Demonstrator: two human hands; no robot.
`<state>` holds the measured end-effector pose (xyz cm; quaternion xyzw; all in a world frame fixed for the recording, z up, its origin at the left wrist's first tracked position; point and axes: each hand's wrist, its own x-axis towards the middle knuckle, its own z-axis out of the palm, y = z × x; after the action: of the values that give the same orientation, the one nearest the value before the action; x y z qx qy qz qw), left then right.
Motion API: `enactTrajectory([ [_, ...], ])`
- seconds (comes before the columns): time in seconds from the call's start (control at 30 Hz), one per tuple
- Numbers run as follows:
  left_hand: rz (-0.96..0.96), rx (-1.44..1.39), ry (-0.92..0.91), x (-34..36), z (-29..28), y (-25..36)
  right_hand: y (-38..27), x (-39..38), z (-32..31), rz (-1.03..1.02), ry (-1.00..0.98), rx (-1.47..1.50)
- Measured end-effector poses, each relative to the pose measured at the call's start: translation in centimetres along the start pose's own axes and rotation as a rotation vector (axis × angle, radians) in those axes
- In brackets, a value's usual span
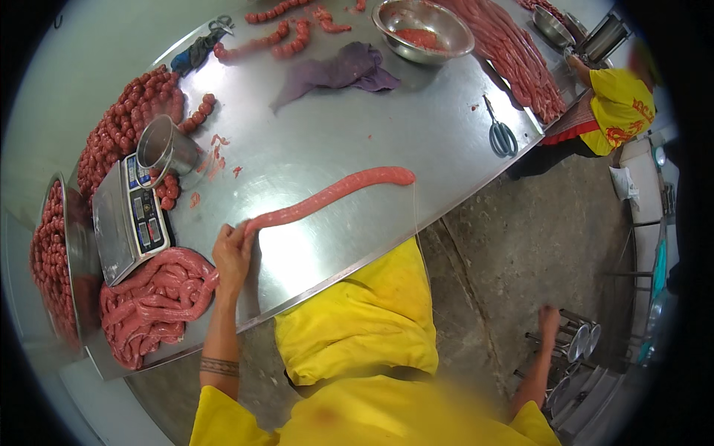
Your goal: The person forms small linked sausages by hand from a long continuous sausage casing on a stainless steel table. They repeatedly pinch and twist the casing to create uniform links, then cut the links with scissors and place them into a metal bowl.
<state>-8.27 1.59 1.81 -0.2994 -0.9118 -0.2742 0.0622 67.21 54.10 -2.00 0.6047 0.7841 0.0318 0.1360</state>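
My left hand (233,256) is closed around one end of a long, raw red sausage (327,198) at the near side of the steel table. The sausage stretches to the right in a gentle curve, and a thin pale string (415,208) hangs from its far tip. Behind my left wrist lies a coiled heap of uncut sausage (152,305). My right hand (549,320) is held far out to the right, off the table. Its fingers look curled closed; what they hold, if anything, is too small to make out.
A digital scale (146,215), a metal pot (165,145) and piled tied sausages (123,123) stand at left. Farther back are a purple cloth (346,72), a steel bowl (390,37) and scissors (502,137). A co-worker (623,108) works at far right; stools (580,342) stand near my right hand.
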Motion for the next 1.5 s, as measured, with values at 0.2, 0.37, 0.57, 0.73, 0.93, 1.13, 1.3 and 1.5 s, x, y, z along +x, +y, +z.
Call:
enactTrajectory([
  [0.2,0.025,-0.011,0.231,6.4,-0.8,-1.9,-43.6,-2.6,-11.8,-0.729,0.322,0.979],
  [0.37,0.089,0.201,0.216,6.6,-2.6,-1.3,-55.0,-6.9,-15.4,-0.637,0.272,0.584],
  [0.57,0.126,-0.422,-0.238,1.0,2.8,12.1,-51.7,-12.6,-22.8,-1.24,-0.429,0.827],
  [0.73,0.208,-1.01,-0.778,2.1,4.6,17.4,-49.7,-11.5,-26.4,-0.958,-0.564,1.201],
  [0.93,0.022,-0.802,-0.173,4.4,5.9,20.7,-48.3,-8.3,-27.5,-1.118,-0.454,1.044],
  [1.13,0.283,-1.945,-0.736,4.7,7.7,20.5,-49.3,-5.8,-25.9,-0.786,-0.386,1.279],
  [1.3,-0.81,-1.182,-0.077,2.6,10.6,23.7,-51.0,-3.9,-19.5,-0.755,-0.91,1.208],
  [1.5,-0.507,-0.397,-0.178,4.3,12.1,24.2,-49.3,-2.9,-17.3,-0.903,-0.769,1.027],
])
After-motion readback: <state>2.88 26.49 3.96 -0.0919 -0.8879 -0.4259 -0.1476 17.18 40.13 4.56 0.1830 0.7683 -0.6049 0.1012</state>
